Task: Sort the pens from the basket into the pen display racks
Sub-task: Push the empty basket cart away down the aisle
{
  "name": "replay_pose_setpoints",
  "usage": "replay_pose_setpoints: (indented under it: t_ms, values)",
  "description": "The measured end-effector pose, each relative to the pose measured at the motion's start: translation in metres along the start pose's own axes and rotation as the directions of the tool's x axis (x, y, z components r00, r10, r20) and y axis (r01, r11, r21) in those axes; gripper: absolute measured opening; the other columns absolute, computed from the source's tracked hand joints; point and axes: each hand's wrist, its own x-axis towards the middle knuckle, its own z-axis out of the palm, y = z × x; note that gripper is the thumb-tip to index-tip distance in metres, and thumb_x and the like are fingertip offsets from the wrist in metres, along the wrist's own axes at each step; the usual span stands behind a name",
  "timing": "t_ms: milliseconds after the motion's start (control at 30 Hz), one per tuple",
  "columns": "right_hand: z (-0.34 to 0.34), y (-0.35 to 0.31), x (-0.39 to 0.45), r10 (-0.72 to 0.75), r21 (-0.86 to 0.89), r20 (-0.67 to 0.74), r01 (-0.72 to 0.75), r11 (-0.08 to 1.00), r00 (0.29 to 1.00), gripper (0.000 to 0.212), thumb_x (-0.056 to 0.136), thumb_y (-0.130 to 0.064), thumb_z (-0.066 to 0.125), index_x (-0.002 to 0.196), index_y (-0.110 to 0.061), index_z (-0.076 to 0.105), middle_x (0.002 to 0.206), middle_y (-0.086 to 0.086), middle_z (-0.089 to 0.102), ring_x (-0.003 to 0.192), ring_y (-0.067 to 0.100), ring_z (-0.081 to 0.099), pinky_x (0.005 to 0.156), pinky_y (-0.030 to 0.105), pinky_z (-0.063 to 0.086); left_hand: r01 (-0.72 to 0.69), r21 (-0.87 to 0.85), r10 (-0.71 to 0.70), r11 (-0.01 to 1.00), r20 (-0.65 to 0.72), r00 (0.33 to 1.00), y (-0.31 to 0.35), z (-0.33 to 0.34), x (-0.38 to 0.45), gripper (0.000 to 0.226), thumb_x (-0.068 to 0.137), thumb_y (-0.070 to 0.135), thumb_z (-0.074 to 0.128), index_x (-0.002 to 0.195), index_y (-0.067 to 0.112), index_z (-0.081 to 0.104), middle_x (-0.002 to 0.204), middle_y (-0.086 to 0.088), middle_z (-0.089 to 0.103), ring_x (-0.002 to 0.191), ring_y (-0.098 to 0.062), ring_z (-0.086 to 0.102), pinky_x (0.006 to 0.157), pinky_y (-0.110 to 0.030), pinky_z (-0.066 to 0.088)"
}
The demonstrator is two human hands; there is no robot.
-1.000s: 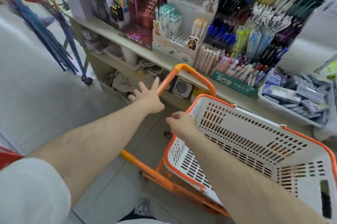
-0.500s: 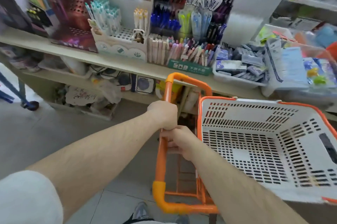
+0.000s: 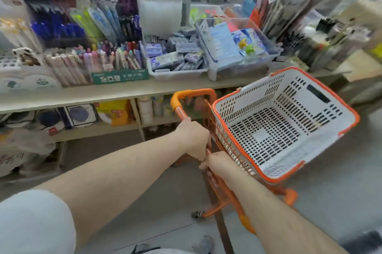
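— What do you see from the head camera?

— Both hands are on the orange handle (image 3: 179, 107) of a small trolley. The left hand (image 3: 193, 137) is wrapped round the bar higher up, fingers curled over it. The right hand (image 3: 220, 166) grips the same bar just below, so the two hands nearly touch.

— And the basket?

— The basket (image 3: 289, 166), white with an orange rim, sits on the trolley frame to the right of the hands, tilted toward the right. Its slotted floor shows bare; I can make out no pens inside it.

— Where are the pens, then?

— On the shelf (image 3: 115, 92) ahead, upper left. The racks (image 3: 86, 16) hold rows of them: white-capped ones on top, blue ones lower left, green and pale blue packs beside those, dark ones further right. Lower down a green box (image 3: 119, 76) with white lettering holds pastel pens (image 3: 107, 57) standing upright. It is all rather blurred, so I cannot tell single pens apart.

— Anything beside the racks?

— To their right, a white tray (image 3: 177, 73) of small bluish packets, touching a clear bin (image 3: 244, 70) of carded items. Further right hang long dark packs, too smeared to name.

— Below the shelf?

— A lower shelf with a yellow pack (image 3: 115, 112), some round items in wrappers and white rolls. Grey floor (image 3: 157, 202) under the trolley, and one trolley wheel (image 3: 196, 215) shows near the bottom. A white sleeve (image 3: 35, 222) fills the lower left corner.
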Motion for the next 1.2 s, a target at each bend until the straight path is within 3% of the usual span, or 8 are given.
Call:
replay_pose_setpoints:
  t_ms: [133, 300, 467, 567, 667, 800, 967, 1200]
  values:
    - [-0.055, 0.027, 0.000, 0.055, -0.073, -0.037, -0.058, 0.996, 0.998, 0.018, 0.070, -0.013, 0.069, 0.081, -0.001, 0.062, 0.053, 0.011, 0.055, 0.039, 0.023, 0.050, 0.047, 0.030, 0.045, -0.013, 0.166, 0.023, 0.986, -0.061, 0.998, 0.038, -0.013, 0.042, 0.067, 0.071, 0.076, 0.065, 0.122, 0.033, 0.066, 0.111, 0.000, 0.055, 0.110, -0.025, 0.043, 0.099, -0.046, 0.032]
    - [-0.119, 0.060, 0.002, 0.078, -0.101, -0.060, -0.084, 0.991, 0.995, 0.021, 0.069, -0.019, 0.072, 0.079, -0.006, 0.059, 0.053, 0.011, 0.058, 0.044, 0.025, 0.053, 0.051, 0.032, 0.050, -0.128, 0.066, 0.124, 0.990, 0.064, 0.990, 0.073, -0.026, 0.099, 0.074, 0.069, 0.085, 0.055, 0.121, 0.034, 0.064, 0.120, 0.004, 0.059, 0.121, -0.025, 0.044, 0.112, -0.057, 0.019]
    - [-0.186, 0.090, -0.004, 0.023, -0.115, -0.130, -0.038, 0.993, 0.991, 0.022, 0.065, -0.024, 0.065, 0.084, -0.013, 0.060, 0.064, 0.005, 0.061, 0.047, 0.022, 0.055, 0.053, 0.030, 0.051, -0.187, -0.031, 0.190, 0.982, 0.110, 0.976, 0.124, -0.044, 0.155, 0.056, 0.072, 0.081, 0.058, 0.103, 0.035, 0.063, 0.098, 0.012, 0.063, 0.115, -0.018, 0.048, 0.116, -0.059, 0.009]
    - [-0.224, 0.110, -0.005, -0.009, -0.271, -0.240, -0.058, 0.961, 0.971, 0.031, 0.066, -0.034, 0.060, 0.093, -0.019, 0.063, 0.078, 0.002, 0.068, 0.061, 0.021, 0.065, 0.063, 0.031, 0.057, -0.191, -0.060, 0.196, 0.980, 0.097, 0.976, 0.160, -0.061, 0.185, 0.051, 0.074, 0.078, 0.060, 0.101, 0.034, 0.062, 0.092, 0.013, 0.062, 0.110, -0.017, 0.053, 0.116, -0.058, 0.009]
    - [-0.259, 0.130, -0.005, -0.095, -0.461, -0.412, -0.117, 0.880, 0.906, 0.030, 0.075, -0.046, 0.051, 0.089, -0.022, 0.061, 0.076, -0.001, 0.066, 0.071, 0.022, 0.064, 0.073, 0.033, 0.055, -0.221, -0.032, 0.223, 0.975, 0.082, 0.971, 0.193, -0.073, 0.217, 0.060, 0.072, 0.083, 0.056, 0.104, 0.033, 0.065, 0.090, 0.013, 0.064, 0.103, -0.017, 0.057, 0.112, -0.055, 0.015]
    - [-0.306, 0.156, -0.004, -0.137, -0.514, -0.591, -0.240, 0.824, 0.795, 0.033, 0.082, -0.054, 0.055, 0.092, -0.023, 0.061, 0.083, -0.003, 0.058, 0.076, 0.024, 0.054, 0.065, 0.030, 0.042, -0.275, -0.024, 0.276, 0.961, 0.052, 0.960, 0.240, -0.095, 0.258, 0.058, 0.072, 0.084, 0.053, 0.098, 0.033, 0.062, 0.089, 0.011, 0.063, 0.101, -0.018, 0.056, 0.110, -0.056, 0.017]
    - [-0.368, 0.181, 0.006, 0.023, -0.352, -0.739, -0.415, 0.839, 0.673, 0.028, 0.086, -0.045, 0.057, 0.103, -0.024, 0.062, 0.103, 0.002, 0.066, 0.095, 0.027, 0.064, 0.071, 0.032, 0.041, -0.326, -0.036, 0.328, 0.945, 0.039, 0.944, 0.291, -0.128, 0.316, 0.051, 0.070, 0.086, 0.054, 0.081, 0.036, 0.054, 0.078, 0.014, 0.055, 0.096, -0.019, 0.054, 0.106, -0.053, 0.023]
    - [-0.469, 0.202, 0.032, 0.179, -0.181, -0.812, -0.531, 0.828, 0.556, 0.018, 0.084, -0.037, 0.060, 0.097, -0.025, 0.062, 0.092, 0.001, 0.065, 0.091, 0.027, 0.065, 0.075, 0.032, 0.046, -0.398, -0.036, 0.399, 0.916, 0.027, 0.916, 0.353, -0.172, 0.416, 0.068, 0.068, 0.089, 0.052, 0.103, 0.032, 0.063, 0.095, 0.009, 0.062, 0.113, -0.026, 0.056, 0.113, -0.066, 0.015]
